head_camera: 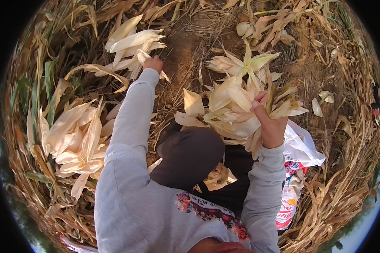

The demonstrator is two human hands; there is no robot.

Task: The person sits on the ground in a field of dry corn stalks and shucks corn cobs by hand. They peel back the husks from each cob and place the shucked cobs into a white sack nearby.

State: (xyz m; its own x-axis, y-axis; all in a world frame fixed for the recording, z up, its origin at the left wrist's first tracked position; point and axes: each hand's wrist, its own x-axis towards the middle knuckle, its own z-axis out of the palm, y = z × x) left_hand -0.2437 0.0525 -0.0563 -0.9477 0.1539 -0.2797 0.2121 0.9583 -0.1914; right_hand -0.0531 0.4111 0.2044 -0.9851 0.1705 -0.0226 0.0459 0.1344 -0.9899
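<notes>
My left hand (153, 64) reaches out to the upper left and grips the base of pale corn husks (134, 44), whose leaves fan away from it. On the right, my right hand (267, 121) is closed around a bunch of dry corn husks (281, 99); part of that bunch hides behind the fingers. Next to it, a heap of husks (234, 107) lies in front of my knee. A husk with greenish leaves spread like a star (248, 66) tops this heap. Another pile of pale husks (79, 142) rests left of my left arm.
A white printed woven sack (300, 145) stands beside my right forearm. Dry corn stalks and leaves (342, 189) surround me on both sides. Loose husk pieces (317, 107) lie on the brown soil (186, 47). My bent knee (193, 155) is between my arms.
</notes>
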